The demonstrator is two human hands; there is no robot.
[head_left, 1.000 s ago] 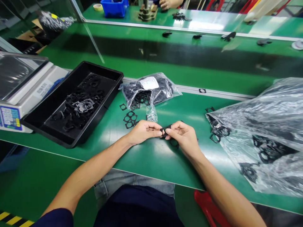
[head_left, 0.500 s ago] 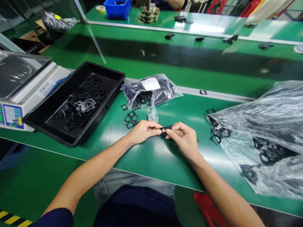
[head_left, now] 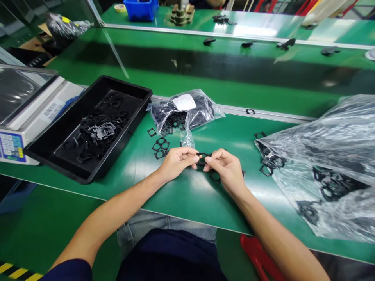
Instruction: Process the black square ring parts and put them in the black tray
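Note:
Between my two hands is a small black frame with a round opening (head_left: 204, 154). My left hand (head_left: 179, 160) pinches its left side between thumb and fingers. On the other side, my right hand (head_left: 226, 166) grips the frame the same way. Beneath the right hand lie more black parts (head_left: 215, 176), partly hidden by it. To the left of my left hand, several flat black ring frames (head_left: 160, 145) lie on the green table (head_left: 175, 199). Just beyond the hands rests a clear plastic bag (head_left: 199, 111) filled with black parts.
A black tray (head_left: 140, 91) with loose black parts stands at left, beside a weighing scale (head_left: 43, 105). At right lies a large clear bag (head_left: 328, 136) with black parts spilling from its mouth. One black frame (head_left: 250, 111) sits on the metal rail. Behind is a blue bin (head_left: 140, 11).
The black frame between my hands has tilted, so that its round opening shows more. My fingers have shifted slightly on it. The whole view has moved a little.

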